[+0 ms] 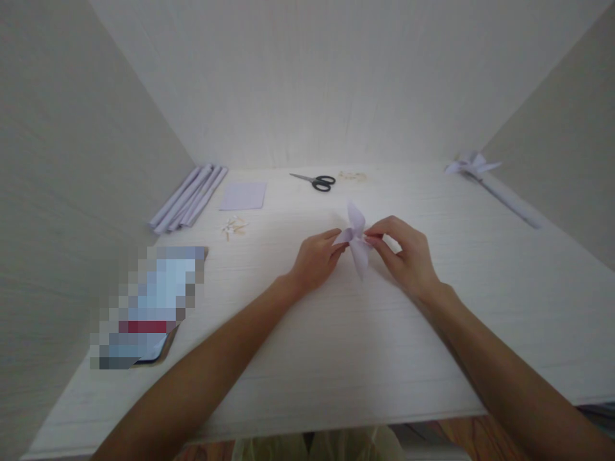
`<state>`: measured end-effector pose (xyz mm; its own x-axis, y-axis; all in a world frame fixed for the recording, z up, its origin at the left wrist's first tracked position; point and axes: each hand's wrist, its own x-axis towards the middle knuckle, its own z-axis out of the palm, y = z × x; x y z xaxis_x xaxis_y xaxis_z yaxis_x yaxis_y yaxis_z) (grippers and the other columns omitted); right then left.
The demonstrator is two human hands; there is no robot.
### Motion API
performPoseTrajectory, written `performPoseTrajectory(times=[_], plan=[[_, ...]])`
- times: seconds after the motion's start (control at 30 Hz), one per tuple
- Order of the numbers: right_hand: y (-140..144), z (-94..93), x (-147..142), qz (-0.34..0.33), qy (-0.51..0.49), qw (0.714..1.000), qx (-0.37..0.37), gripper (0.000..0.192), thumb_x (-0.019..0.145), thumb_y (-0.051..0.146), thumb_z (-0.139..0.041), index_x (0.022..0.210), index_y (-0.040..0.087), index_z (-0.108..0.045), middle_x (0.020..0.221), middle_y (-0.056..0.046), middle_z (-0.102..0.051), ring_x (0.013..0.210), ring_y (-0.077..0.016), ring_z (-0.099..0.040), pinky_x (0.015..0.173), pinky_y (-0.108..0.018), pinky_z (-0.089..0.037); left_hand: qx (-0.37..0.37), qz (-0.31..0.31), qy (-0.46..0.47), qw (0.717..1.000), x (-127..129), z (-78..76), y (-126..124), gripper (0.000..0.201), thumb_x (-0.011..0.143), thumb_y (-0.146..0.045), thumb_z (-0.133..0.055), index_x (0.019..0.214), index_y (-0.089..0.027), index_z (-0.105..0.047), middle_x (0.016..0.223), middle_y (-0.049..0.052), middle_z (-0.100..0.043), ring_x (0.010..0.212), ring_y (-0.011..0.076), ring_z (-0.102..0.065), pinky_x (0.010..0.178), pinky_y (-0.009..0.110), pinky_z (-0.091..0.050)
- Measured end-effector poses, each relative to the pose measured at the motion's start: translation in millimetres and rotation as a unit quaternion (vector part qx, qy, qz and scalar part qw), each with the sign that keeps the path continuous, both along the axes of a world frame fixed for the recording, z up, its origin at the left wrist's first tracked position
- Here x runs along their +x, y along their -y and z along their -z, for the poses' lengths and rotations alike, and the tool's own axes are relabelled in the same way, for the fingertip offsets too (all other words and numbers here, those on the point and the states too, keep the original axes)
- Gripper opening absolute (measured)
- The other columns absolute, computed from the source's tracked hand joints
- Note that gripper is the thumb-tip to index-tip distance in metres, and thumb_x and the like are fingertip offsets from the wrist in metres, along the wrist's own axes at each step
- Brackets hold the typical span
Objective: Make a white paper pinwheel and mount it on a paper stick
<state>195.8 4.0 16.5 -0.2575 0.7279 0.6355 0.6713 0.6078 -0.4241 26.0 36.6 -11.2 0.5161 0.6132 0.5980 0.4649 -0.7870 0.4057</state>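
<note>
At far left of the pale wood-grain table [336, 358], by the left wall, lies a row of pale lilac paper tubes [188, 197], long and thin, packed side by side at a slant. Just right of them a flat rectangular sheet [243, 195] of the same matte lilac paper; below it, a small scatter of short tan and white bits [234, 226], too small to identify. Nearer the front edge, a flat item [147, 307] is pixelated, contents unreadable. At the back centre, scissors [316, 181] with dark loop handles lie with blades closed and pointing left. Centre of the table: left hand [314, 259] pinches the left petal of a folded paper flower [356, 240], thumb and fingertips closed on it; right hand [406, 253] pinches the flower's middle from the right, fingers curled tight. Flower is thin, creased, pointed-petalled, held just above the tabletop between both hands. At far right, a finished flower on a rolled paper stem [485, 176] lies beside the right wall.
</note>
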Motion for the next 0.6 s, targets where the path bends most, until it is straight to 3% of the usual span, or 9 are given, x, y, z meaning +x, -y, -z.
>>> performPoseTrajectory(times=[0.27,0.4,0.6], plan=[[1.2,1.8,-1.6,0.012,0.048,0.998,0.032,0.006,0.078,0.023,-0.054,0.082,0.020,-0.057,0.080,-0.005,-0.059,0.077,-0.0182,-0.053,0.068,-0.033,-0.039,-0.018,0.027,0.035,0.999,-2.7,-1.9,0.8,0.023,0.081,-0.017,-0.039,0.066,-0.013,-0.056,0.064,0.003,-0.055,0.059,0.0096,-0.050,0.055,0.020,-0.038],[1.5,2.9,-3.7,0.003,0.044,0.998,0.034,0.003,0.077,0.020,-0.055,0.080,0.019,-0.056,0.075,-0.004,-0.057,0.070,-0.0157,-0.052,0.063,-0.030,-0.040,0.010,0.018,0.040,0.999,-1.1,1.4,-0.8,0.024,0.080,-0.014,-0.038,0.066,-0.014,-0.058,0.062,0.002,-0.055,0.057,0.0093,-0.050,0.054,0.020,-0.038],[1.3,5.1,-4.6,-0.018,0.039,0.999,0.024,0.003,0.079,0.019,-0.052,0.079,0.019,-0.055,0.073,-0.003,-0.057,0.064,-0.0136,-0.051,0.059,-0.027,-0.041,-0.004,0.042,0.067,0.997,-0.5,0.7,-0.8,0.022,0.080,-0.013,-0.039,0.071,-0.014,-0.059,0.062,0.001,-0.056,0.056,0.0085,-0.050,0.053,0.019,-0.038]])
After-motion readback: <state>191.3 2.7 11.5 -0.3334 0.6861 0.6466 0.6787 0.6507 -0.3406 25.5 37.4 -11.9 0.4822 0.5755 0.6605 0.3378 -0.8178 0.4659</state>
